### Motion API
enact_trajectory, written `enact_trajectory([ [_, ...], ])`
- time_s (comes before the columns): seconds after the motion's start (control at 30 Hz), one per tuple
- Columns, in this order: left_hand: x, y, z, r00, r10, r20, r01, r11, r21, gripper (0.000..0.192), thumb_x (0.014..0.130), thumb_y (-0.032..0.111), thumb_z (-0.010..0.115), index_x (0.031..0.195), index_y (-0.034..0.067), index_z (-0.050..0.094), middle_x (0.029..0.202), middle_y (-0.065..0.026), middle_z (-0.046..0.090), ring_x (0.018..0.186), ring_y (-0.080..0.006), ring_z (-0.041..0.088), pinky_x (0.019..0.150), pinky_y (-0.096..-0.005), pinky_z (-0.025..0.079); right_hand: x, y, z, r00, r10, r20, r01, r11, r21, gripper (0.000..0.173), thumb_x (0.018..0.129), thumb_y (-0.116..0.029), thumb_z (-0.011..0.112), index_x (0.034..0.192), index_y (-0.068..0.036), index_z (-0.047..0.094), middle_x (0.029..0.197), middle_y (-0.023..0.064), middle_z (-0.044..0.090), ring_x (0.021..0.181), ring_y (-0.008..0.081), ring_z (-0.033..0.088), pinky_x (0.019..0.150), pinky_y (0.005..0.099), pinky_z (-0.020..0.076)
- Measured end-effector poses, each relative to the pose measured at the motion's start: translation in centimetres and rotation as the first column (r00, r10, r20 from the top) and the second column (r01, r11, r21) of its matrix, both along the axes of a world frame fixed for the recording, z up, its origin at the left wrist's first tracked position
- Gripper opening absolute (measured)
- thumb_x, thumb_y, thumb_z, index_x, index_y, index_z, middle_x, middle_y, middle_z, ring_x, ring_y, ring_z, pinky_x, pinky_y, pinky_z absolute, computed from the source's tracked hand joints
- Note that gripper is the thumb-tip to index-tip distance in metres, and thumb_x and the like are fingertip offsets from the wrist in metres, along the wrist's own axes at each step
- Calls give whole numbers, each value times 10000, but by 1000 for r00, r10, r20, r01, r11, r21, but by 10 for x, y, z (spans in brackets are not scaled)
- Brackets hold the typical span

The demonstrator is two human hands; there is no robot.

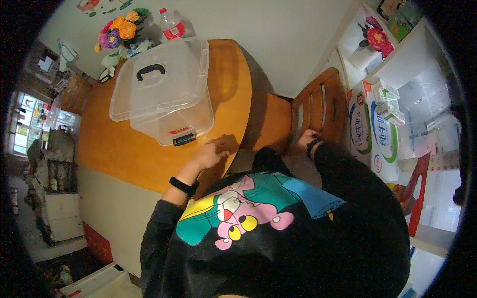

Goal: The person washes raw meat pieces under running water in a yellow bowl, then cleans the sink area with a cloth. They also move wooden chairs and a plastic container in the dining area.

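Note:
My left hand (211,155) is over the near right edge of an orange-brown wooden table (149,160), thumb apart from the fingers and nothing held. Just beyond it stands a clear plastic storage box (167,128) with a translucent lid (171,85) on top. The lid bears a black handle (151,70), and a black clip (184,139) shows low on the box's near side. My right hand (308,138) is at the lower part of a wooden chair's backrest (320,100). Its fingers are curled and partly hidden, so whether they grip the chair is unclear.
Behind the box are a bouquet of yarn-like flowers (119,29) and a red-capped plastic bottle (172,26). To the right, white shelving (417,52) holds milk cartons (385,134), small boxes (387,100) and a white vase (364,56) with red flowers.

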State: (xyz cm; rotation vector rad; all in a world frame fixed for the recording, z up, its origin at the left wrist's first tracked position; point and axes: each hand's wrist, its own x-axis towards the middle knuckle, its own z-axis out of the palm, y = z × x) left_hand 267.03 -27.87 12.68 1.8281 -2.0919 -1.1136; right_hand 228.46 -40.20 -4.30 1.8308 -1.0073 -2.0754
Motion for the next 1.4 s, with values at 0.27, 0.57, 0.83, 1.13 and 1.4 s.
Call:
enact_trajectory([
  [0.27,22,24,-12,979,154,-131,-129,975,179,510,840,317,640,1220,-6,533,1198,-239,555,1145,-380,506,971,-400,412,-21,-22,-9,741,-25,671,-73,990,118,312,878,-386,544,981,-130,688,921,86,663,853,269,628,674,430,491],
  [0.57,26,65,3,996,50,-72,-30,967,252,474,844,283,620,1226,17,531,1207,-227,555,1139,-371,513,958,-388,421,-32,-55,104,644,92,760,36,988,-150,228,846,-225,566,790,-40,688,862,132,641,734,291,634,570,438,499],
  [0.83,22,42,-35,993,-35,-117,48,993,106,529,842,313,622,1249,-3,503,1291,-251,481,1227,-385,430,1032,-389,363,-41,-141,195,532,115,839,702,495,-513,391,845,-262,581,1156,-30,530,1131,156,562,1125,314,513,862,432,486],
  [1.13,11,-13,-48,1000,4,5,-4,999,47,494,857,322,589,1229,5,518,1279,-252,490,1230,-378,429,1041,-398,352,-44,-189,192,400,-13,916,912,100,-397,548,793,-364,623,1227,-53,501,1227,194,547,1175,362,483,912,467,454],
  [1.4,-1,-15,-76,952,-169,-256,83,946,-315,340,790,229,625,1055,17,617,1083,-175,607,1075,-357,510,967,-445,395,-63,-182,171,306,65,950,946,96,-311,694,760,-603,563,1190,-61,508,1169,166,566,987,345,596,782,493,476],
])
